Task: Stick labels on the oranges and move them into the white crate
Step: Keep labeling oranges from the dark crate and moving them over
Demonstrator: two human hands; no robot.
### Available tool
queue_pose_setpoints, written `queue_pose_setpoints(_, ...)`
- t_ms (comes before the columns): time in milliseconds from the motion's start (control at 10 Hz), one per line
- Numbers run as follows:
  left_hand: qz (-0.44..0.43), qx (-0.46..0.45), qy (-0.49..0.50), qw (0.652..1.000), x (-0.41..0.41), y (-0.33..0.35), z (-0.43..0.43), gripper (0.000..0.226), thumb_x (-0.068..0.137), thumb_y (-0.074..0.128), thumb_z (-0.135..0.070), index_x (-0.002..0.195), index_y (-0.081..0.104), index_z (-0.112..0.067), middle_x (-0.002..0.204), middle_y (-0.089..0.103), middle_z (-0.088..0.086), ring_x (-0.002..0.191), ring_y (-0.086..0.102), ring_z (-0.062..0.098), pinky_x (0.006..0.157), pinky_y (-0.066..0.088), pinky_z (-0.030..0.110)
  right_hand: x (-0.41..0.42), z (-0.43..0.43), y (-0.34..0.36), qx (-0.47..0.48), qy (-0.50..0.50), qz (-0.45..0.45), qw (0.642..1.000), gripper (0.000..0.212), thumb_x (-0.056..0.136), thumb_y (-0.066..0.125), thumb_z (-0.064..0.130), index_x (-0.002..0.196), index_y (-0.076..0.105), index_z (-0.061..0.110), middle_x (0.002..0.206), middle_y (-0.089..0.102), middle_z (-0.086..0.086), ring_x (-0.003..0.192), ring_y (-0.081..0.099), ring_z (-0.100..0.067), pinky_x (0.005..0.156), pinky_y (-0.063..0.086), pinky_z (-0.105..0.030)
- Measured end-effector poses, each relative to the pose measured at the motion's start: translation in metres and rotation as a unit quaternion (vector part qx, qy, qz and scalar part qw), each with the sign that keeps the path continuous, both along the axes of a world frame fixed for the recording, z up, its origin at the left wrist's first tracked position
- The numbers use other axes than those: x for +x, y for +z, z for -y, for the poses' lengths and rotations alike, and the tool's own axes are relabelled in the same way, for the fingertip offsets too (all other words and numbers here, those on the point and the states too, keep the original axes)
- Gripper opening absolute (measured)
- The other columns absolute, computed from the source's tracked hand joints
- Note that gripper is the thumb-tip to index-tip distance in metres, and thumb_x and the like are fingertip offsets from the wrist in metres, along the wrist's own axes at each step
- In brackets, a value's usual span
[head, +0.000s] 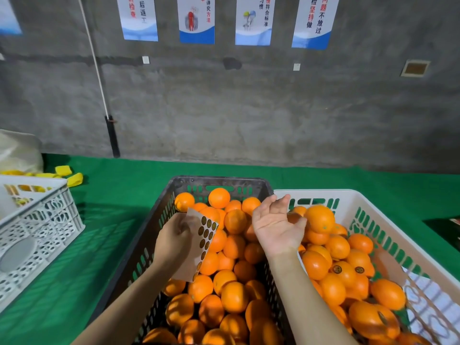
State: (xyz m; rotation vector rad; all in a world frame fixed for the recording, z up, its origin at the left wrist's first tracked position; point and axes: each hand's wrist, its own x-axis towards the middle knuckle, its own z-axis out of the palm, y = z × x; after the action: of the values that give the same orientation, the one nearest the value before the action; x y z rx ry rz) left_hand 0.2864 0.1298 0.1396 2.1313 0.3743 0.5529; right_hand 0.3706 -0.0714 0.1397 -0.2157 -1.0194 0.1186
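Observation:
A black crate (219, 181) in the middle is full of oranges (234, 295). To its right, touching it, stands the white crate (373, 202), holding several oranges, some with round dark labels (346, 270). My left hand (174, 241) pinches a brown sheet of round labels (201, 245) over the black crate's left side. My right hand (273, 227) is palm up with fingers spread, over the border between the two crates. A blurred orange (321, 219) sits just off its fingertips, above the white crate's pile, with no finger curled round it.
A green cloth (99, 220) covers the table. A second white lattice crate (37, 232) stands at the left, with yellow foam pieces (72, 178) and a pale bag (20, 153) behind it. A dark object (448, 230) lies at the right edge. A grey wall with posters closes the back.

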Motion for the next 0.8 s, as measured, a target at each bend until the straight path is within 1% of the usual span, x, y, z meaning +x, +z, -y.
queue_pose_setpoints(100,0.003,-0.010,-0.010,1.000,0.000,0.000,0.000,0.023,0.097,0.045,-0.005,0.105,0.060,-0.020,0.087,0.062,-0.006,0.084,0.061,0.015,0.065,0.045,0.030,-0.018,0.007,0.007,-0.051,0.028,-0.416,0.908,0.090,0.083,0.035,0.082,0.122,0.071,0.009,0.126,0.069,-0.004,0.119,0.063,-0.024,0.096,0.047,-0.043)
queue_pose_setpoints(200,-0.003,-0.059,-0.028,0.998,0.000,0.002,-0.001,0.027,0.097,0.046,-0.005,0.115,0.062,-0.017,0.100,0.065,-0.003,0.100,0.061,0.019,0.074,0.046,0.027,-0.019,-0.001,0.003,-0.286,-0.144,-0.470,0.822,0.069,0.083,0.054,0.070,0.105,0.076,0.008,0.104,0.077,-0.007,0.091,0.073,-0.023,0.071,0.055,-0.035)
queue_pose_setpoints(300,0.002,-0.129,-0.023,0.991,0.001,0.003,-0.001,0.025,0.101,0.049,-0.011,0.121,0.062,-0.017,0.103,0.064,-0.010,0.102,0.059,0.013,0.078,0.045,0.024,-0.034,-0.020,0.006,-0.553,-0.379,-0.278,0.688,0.037,0.090,0.060,0.042,0.097,0.074,0.009,0.077,0.069,-0.006,0.072,0.059,-0.015,0.062,0.046,-0.028)
queue_pose_setpoints(400,0.001,-0.191,-0.025,0.981,0.002,0.005,-0.001,0.018,0.101,0.050,-0.012,0.112,0.063,-0.018,0.103,0.062,-0.003,0.100,0.057,0.017,0.078,0.044,0.028,-0.045,-0.035,-0.007,-0.643,-0.434,-0.057,0.628,0.011,0.091,0.065,0.036,0.091,0.072,0.028,0.091,0.067,0.001,0.080,0.062,-0.014,0.072,0.055,-0.034)
queue_pose_setpoints(500,-0.023,-0.217,-0.055,0.974,0.003,0.006,0.000,0.016,0.100,0.048,-0.009,0.089,0.058,-0.005,0.090,0.059,0.014,0.086,0.055,0.028,0.072,0.043,0.040,-0.045,-0.042,-0.019,-0.673,-0.440,-0.011,0.594,0.034,0.090,0.068,0.048,0.118,0.069,0.029,0.107,0.064,0.009,0.092,0.063,-0.013,0.082,0.055,-0.035)
queue_pose_setpoints(600,-0.044,-0.251,-0.097,0.962,0.001,0.009,0.002,0.017,0.101,0.044,-0.008,0.098,0.061,-0.008,0.100,0.062,0.019,0.094,0.060,0.035,0.082,0.050,0.051,-0.042,-0.041,-0.019,-0.645,-0.402,-0.060,0.647,0.038,0.087,0.071,0.050,0.118,0.073,0.026,0.105,0.071,0.009,0.093,0.065,-0.007,0.083,0.056,-0.032)
queue_pose_setpoints(700,-0.050,-0.259,-0.127,0.956,0.000,0.010,0.002,0.022,0.103,0.042,-0.011,0.109,0.063,-0.015,0.109,0.063,0.018,0.102,0.060,0.035,0.091,0.050,0.053,-0.045,-0.042,-0.016,-0.622,-0.341,-0.063,0.702,0.017,0.088,0.072,0.044,0.104,0.077,0.042,0.096,0.076,0.012,0.092,0.070,-0.012,0.083,0.059,-0.040)
queue_pose_setpoints(800,-0.041,-0.291,-0.171,0.941,-0.003,0.013,0.004,0.026,0.092,0.056,-0.030,0.104,0.059,-0.007,0.105,0.059,0.023,0.098,0.058,0.041,0.085,0.047,0.051,-0.046,-0.045,-0.016,-0.612,-0.340,-0.063,0.711,0.018,0.090,0.072,0.037,0.103,0.074,0.048,0.095,0.076,0.010,0.091,0.070,-0.016,0.084,0.059,-0.045)
